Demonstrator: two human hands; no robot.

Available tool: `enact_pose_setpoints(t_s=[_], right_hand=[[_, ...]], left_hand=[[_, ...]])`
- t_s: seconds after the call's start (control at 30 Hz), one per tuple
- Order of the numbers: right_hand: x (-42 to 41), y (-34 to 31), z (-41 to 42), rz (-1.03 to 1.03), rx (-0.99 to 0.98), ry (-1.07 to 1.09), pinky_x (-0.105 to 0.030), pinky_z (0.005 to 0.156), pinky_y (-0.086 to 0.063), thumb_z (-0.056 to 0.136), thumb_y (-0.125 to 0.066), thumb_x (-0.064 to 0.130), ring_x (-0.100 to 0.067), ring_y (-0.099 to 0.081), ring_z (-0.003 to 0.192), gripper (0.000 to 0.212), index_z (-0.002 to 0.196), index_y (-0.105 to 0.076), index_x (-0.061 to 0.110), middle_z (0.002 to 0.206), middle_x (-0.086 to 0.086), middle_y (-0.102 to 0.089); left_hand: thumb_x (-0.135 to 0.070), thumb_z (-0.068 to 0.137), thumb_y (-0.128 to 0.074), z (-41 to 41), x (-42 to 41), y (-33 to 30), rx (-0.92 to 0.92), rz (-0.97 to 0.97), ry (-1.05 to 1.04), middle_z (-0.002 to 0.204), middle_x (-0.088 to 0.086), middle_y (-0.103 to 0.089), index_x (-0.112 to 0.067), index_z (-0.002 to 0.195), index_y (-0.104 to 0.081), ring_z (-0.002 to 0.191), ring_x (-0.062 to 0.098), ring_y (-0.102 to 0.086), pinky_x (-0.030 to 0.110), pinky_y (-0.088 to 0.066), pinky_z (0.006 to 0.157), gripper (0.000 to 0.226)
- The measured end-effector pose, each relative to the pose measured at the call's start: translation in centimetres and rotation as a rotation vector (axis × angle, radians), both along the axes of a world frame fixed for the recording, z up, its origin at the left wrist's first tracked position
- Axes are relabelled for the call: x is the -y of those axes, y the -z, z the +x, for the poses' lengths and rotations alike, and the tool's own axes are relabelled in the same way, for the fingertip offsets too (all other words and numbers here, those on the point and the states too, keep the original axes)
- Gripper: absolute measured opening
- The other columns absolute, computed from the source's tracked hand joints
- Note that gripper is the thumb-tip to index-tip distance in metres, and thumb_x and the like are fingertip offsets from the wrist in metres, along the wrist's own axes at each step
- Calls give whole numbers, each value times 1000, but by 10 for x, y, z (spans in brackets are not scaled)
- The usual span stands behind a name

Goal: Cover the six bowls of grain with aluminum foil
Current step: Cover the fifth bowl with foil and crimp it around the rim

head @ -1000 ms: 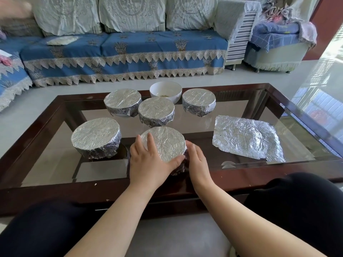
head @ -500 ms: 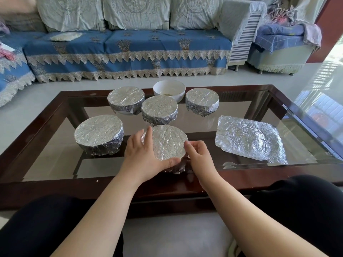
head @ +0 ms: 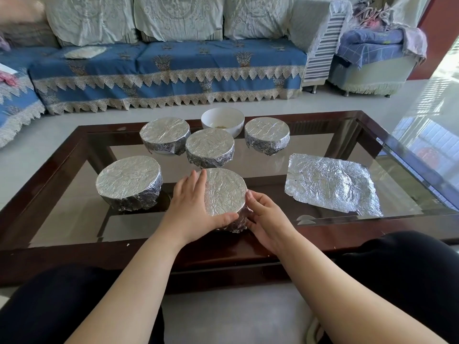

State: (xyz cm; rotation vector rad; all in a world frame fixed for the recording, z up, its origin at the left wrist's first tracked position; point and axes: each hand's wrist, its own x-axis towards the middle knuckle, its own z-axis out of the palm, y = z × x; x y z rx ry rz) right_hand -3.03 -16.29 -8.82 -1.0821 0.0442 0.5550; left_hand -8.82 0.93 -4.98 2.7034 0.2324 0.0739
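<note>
Here both hands work on the nearest foil-covered bowl [head: 224, 192], which stands on the glass table [head: 273, 165] close to its near edge. The left hand [head: 196, 209] cups the bowl's left side, its fingers reaching up along the far-left rim and its thumb curled round the near rim, so it grasps the bowl. The right hand [head: 267, 218] is at the bowl's right side, fingers curled in and pinching the crumpled foil that hangs down the wall. To the left of this bowl, just apart from it, sits a second covered bowl [head: 129, 182]. Farther back stand three more covered ones: the far-left bowl [head: 164, 135], the middle bowl [head: 210, 147] and the far-right bowl [head: 267, 135]. Behind the middle one, at the far edge, is the uncovered white bowl [head: 222, 120] with a little grain [head: 219, 126] in its bottom. A loose sheet of foil [head: 330, 184] lies flat on the glass to the right, well apart from the hands. Beyond the table runs a blue sofa [head: 173, 68] with lace trim.
</note>
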Motion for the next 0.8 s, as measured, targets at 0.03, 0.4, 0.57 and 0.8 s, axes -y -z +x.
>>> enact_pose_setpoints(t_s=[0.03, 0.4, 0.57, 0.8], right_hand=[[-1, 0, 0, 2, -1, 4, -27, 65, -50, 90, -62, 26, -16, -64, 76, 35, 118, -58, 5, 98, -9, -69], [-9, 7, -2, -121, 102, 144, -32, 64, -49, 98, -57, 25, -17, -61, 69, 14, 97, -60, 11, 88, -13, -63], [-18, 13, -4, -294, 211, 267, -36, 66, -44, 97, -58, 30, -20, -51, 67, 22, 80, -59, 16, 74, -8, -50], [-24, 14, 2, -482, 348, 370, -20, 53, -32, 99, -54, 28, -2, -36, 48, 34, 68, -47, 15, 60, 6, -42]], left_hand=[[-94, 52, -49, 0, 0, 0, 1, 2, -1, 166, 5, 3, -21, 158, 3, 151, 25, 5, 42, -5, 122, 138], [-82, 65, -61, 2, -2, -2, -22, 19, 9, 166, 2, 4, -24, 158, 4, 150, 23, 6, 43, -6, 121, 128], [-95, 47, -39, 2, -3, 2, 4, 18, 14, 165, 4, -2, -23, 158, 0, 149, 24, 1, 41, -7, 121, 138], [-96, 49, -41, 4, -5, 3, -3, 16, 17, 165, 3, -1, -25, 158, 0, 149, 24, 2, 44, -9, 122, 136]])
